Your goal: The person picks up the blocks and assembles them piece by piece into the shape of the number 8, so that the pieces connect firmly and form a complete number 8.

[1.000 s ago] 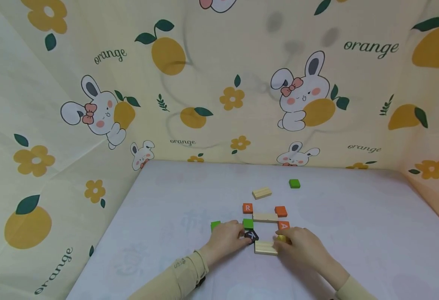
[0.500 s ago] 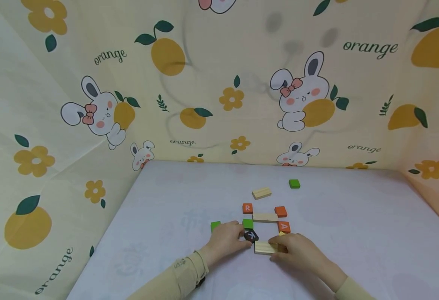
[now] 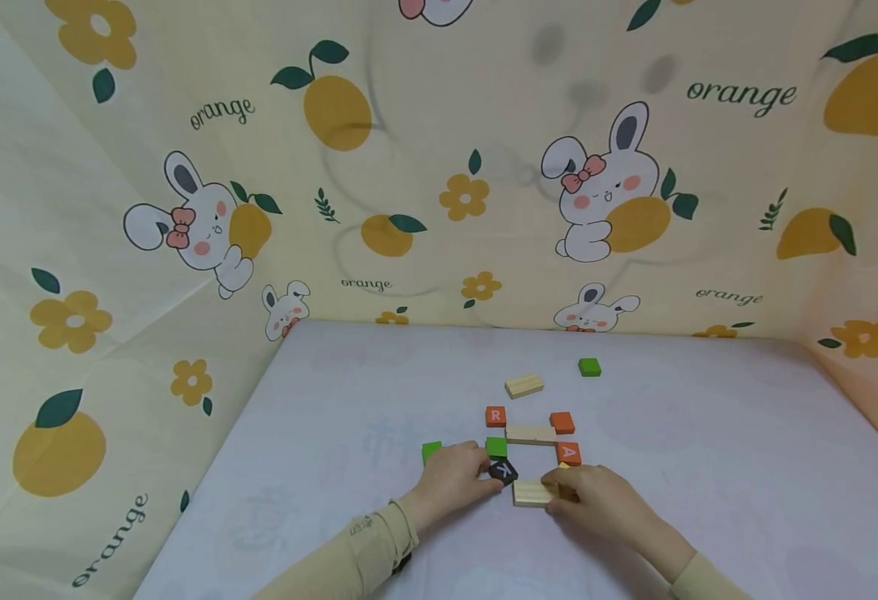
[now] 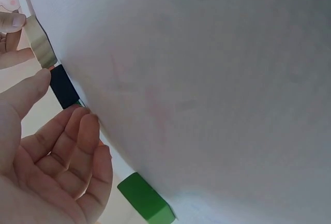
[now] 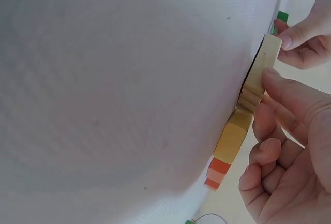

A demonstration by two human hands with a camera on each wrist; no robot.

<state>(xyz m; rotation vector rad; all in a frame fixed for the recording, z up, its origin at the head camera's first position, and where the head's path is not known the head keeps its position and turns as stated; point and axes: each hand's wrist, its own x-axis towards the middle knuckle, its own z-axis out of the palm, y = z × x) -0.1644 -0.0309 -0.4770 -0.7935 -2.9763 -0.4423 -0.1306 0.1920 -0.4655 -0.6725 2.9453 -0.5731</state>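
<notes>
In the head view my left hand (image 3: pixel 449 479) pinches a black letter block (image 3: pixel 504 472) marked K; the left wrist view has thumb and index finger at its two ends. My right hand (image 3: pixel 596 496) grips the right end of a flat wooden block (image 3: pixel 532 493), the nearest piece of a rough ring of blocks. A yellow block (image 5: pixel 232 136) adjoins that end in the right wrist view, mostly covered by the hand from above. Beyond it lies an orange block with an A (image 3: pixel 569 453). A green block (image 3: pixel 496 447) sits just behind the black one.
A second wooden block (image 3: pixel 530 435) forms the ring's far side, flanked by an orange R block (image 3: pixel 495 417) and a plain orange block (image 3: pixel 562 422). Farther back lie a loose wooden block (image 3: pixel 524 386) and a green block (image 3: pixel 589 367). Another green block (image 3: pixel 431 452) is left of my left hand.
My right hand has gone from the yellow block to the near wooden block, which has shifted slightly right and away from me. My left hand stays at the black block.
</notes>
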